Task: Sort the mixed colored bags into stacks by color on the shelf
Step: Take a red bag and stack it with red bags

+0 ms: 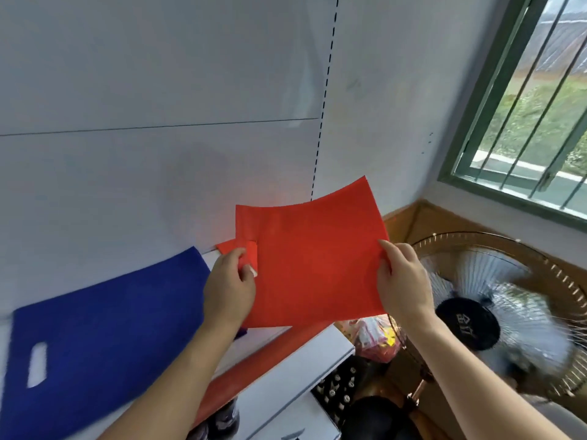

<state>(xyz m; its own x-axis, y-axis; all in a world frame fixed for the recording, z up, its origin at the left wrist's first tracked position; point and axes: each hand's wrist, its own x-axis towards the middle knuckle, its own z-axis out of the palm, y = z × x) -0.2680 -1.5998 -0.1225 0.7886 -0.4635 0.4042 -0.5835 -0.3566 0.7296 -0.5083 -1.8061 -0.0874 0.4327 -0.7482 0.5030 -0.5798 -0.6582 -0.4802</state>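
Left hand (229,289): thumb and fingers pinch the left edge of the red bag (313,258), right at its handle cut-out, a bit of fabric folded over the thumb. Right hand (401,281): fingers curled onto the bag's right edge, thumb in front, a firm pinch. Both hands closed on the same bag, nothing else held.

Why 2 hands at opposite edges: likely to keep the thin sheet taut and flat so it can go down square on a stack instead of folding. Bag is in the air, tilted up toward the wall (158,90), above the right part of the shelf (298,363), not touching it.

Under it, a red strip (254,373) lies along the shelf front, probably the red stack; a small red corner (227,246) shows near the wall by the left thumb. So the held bag looks headed there. Blue bag (104,338) lies flat to the left, handle slot visible, well apart from the red.

Red bag: flat, matte, non-woven look, slightly bowed at top edge, no creases, uniform red-orange.

Fan (495,315) stands right of the shelf; window (524,106) above it.
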